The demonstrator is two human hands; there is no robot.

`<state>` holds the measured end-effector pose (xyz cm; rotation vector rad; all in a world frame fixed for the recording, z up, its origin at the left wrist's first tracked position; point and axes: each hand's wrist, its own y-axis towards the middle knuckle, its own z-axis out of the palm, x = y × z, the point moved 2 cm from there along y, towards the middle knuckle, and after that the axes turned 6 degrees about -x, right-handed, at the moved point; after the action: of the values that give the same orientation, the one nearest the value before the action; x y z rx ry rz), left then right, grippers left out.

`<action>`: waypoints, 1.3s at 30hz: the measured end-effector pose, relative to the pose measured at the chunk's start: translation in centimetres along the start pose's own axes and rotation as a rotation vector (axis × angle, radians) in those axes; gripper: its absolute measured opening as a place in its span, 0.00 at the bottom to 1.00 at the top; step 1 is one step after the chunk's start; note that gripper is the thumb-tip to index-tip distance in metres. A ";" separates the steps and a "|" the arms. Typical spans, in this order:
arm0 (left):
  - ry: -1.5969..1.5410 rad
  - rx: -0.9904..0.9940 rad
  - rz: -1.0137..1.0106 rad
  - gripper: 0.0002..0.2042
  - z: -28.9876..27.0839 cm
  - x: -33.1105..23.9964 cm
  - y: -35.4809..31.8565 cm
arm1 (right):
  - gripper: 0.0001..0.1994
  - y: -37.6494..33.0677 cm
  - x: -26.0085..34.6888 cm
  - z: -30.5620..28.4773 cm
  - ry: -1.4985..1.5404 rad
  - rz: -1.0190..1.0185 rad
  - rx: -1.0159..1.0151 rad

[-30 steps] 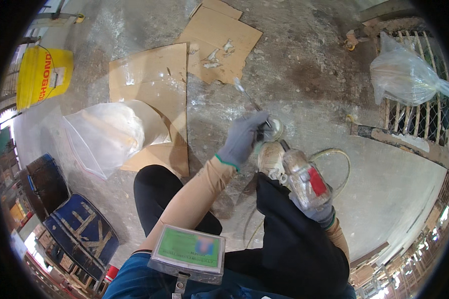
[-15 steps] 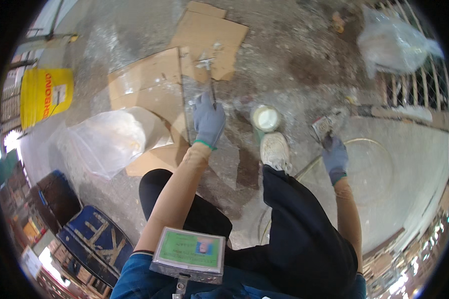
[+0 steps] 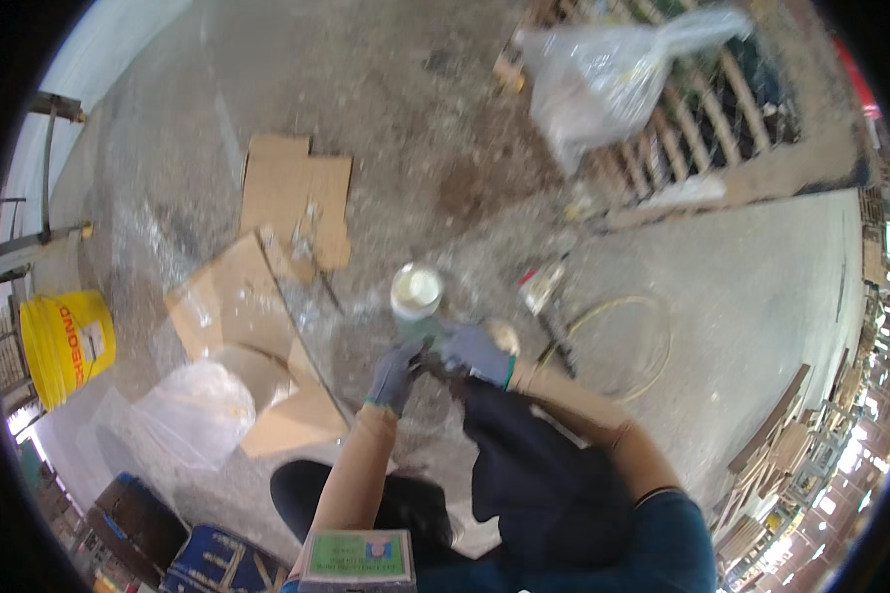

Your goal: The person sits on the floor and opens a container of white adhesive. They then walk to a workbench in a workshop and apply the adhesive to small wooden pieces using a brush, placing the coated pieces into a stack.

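Observation:
In grey gloves, my left hand (image 3: 396, 378) and my right hand (image 3: 475, 354) meet low over the floor, just in front of my right knee. Their fingers are bent inward and close together; whatever lies between them is hidden. A greenish piece (image 3: 421, 328) shows just beyond the fingertips, beside a white tub (image 3: 417, 291) with pale contents. On the floor to the right, a flat-ended tool (image 3: 544, 289) with a dark handle lies apart from both hands. At the left, a thin-handled tool (image 3: 328, 292) rests with its smeared end on cardboard.
Flattened cardboard (image 3: 292, 193) and a plastic bag (image 3: 200, 405) lie at the left, near a yellow bucket (image 3: 67, 346). A coiled hose (image 3: 667, 341) is on the right. Another clear bag (image 3: 603, 84) sits by a slatted rack (image 3: 692, 128) at the far right.
My right hand has let go of the flat-ended tool and moved left. My left hand has left the thin-handled tool and come nearer. Both hands are now together; the view has shifted right.

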<state>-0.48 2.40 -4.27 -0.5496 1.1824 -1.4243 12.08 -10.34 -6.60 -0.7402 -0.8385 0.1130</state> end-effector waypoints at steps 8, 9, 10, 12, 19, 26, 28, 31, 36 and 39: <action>-0.066 0.074 0.225 0.15 4.0 -9.5 -11.2 | 0.15 -7.4 11.6 0.9 -0.322 -0.155 -0.367; -0.052 0.119 0.239 0.16 4.3 -10.4 -13.2 | 0.13 -9.3 11.9 -0.3 -0.418 -0.220 -0.419; -0.047 0.194 0.239 0.16 5.2 -10.7 -14.6 | 0.10 -11.9 11.3 -2.5 -0.590 -0.237 -0.480; 0.029 0.129 0.179 0.17 6.5 -11.5 -19.1 | 0.08 -17.4 10.8 -4.1 -0.835 -0.189 -0.551; 0.145 0.204 -0.010 0.21 12.1 -12.9 -37.6 | 0.14 -39.7 13.1 -3.0 -0.815 0.271 -0.735; 0.398 0.377 -0.120 0.21 21.5 -17.6 -50.3 | 0.11 -56.4 15.8 0.1 -1.173 0.180 -0.628; 0.438 0.371 -0.104 0.21 24.3 -18.5 -52.3 | 0.10 -60.0 15.8 1.6 -1.603 -0.045 -0.639; 0.508 0.379 -0.095 0.21 29.4 -18.3 -53.7 | 0.09 -64.5 15.7 3.3 -1.658 -0.191 -0.865; 0.635 0.418 -0.061 0.21 34.7 -16.0 -57.8 | 0.09 -73.0 15.8 11.5 -0.342 0.033 -1.148; 0.665 0.474 -0.094 0.21 35.7 -13.7 -60.6 | 0.09 -77.9 10.7 17.9 -0.455 0.045 -1.251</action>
<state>5.90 -6.55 66.49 0.2288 1.2612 -1.9713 -8.05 -54.76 57.59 -1.9539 -1.3170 -0.2480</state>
